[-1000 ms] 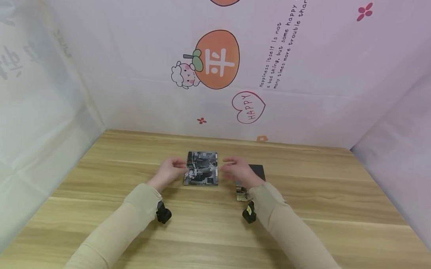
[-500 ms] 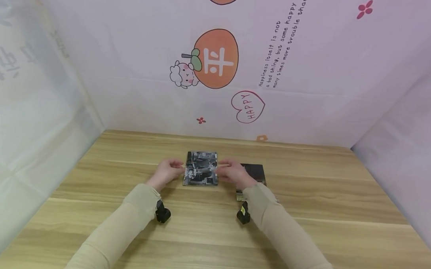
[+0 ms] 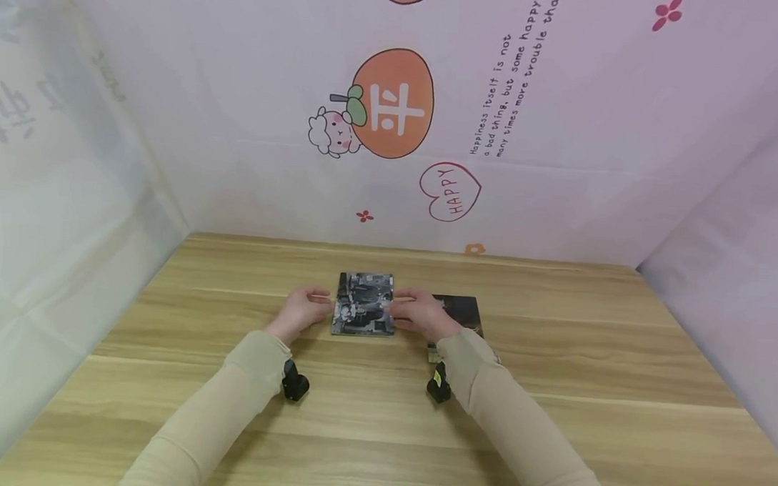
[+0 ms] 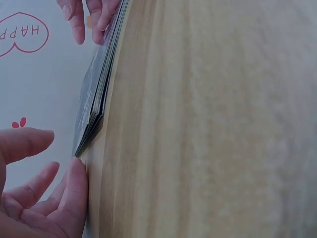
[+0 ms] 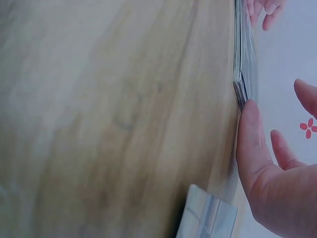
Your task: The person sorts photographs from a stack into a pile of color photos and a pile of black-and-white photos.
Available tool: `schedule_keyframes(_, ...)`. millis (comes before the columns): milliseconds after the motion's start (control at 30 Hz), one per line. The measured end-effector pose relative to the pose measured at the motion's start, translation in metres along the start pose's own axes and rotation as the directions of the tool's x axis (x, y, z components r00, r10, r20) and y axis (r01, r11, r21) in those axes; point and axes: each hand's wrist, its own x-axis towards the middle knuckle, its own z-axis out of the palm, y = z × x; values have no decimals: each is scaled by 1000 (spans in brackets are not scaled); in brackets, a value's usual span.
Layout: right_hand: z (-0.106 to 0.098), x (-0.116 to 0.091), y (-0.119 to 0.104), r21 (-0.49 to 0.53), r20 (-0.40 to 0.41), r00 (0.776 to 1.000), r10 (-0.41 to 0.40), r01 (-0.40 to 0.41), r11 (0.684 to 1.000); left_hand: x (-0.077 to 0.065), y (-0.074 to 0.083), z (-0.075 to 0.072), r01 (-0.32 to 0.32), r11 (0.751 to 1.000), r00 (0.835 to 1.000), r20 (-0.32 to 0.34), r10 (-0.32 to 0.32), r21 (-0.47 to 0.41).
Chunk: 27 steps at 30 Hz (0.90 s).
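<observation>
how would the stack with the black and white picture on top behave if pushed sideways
The stack would probably slide rather than roll or tip, since it lies flat and low on the table. Its layered edge suggests separate thin pieces, so they might shift out of line.

Table point(image 3: 357, 428): wood-look top, pale yellow-brown, grain with darker streaks running 9 to 3 o'clock in head view. Far edge straight across at 12; top widens toward 6. A few faint dark marks in the grain, right wrist view. Two items directly on it. First: stack of picture sheets point(image 3: 363, 317), flat, near 12 o'clock from table centre, roughly square, black-and-white print on top; wrist views show several thin layers, slightly splayed at one corner. Second: dark-faced picture piece point(image 3: 464, 313), flat, about 3 o'clock from the stack, near but apart, set slightly more toward 6; partly hidden, layer count can't tell.
</observation>
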Motion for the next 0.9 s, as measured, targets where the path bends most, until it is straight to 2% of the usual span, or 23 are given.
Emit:
schedule_keyframes(300, 0, 4, 1, -33, -2, 1000, 7, -7, 999, 1, 0, 3, -10, 1000, 1000, 1, 10, 2)
schedule_keyframes(667, 2, 4, 0, -25, -39, 999, 9, -10, 1000, 0, -1, 3, -59, 996, 998, -14, 60, 61)
schedule_keyframes(900, 5, 1, -1, 8, -57, 998, 4, -3, 1000, -2, -1, 4, -23, 999, 1000, -20, 24, 36)
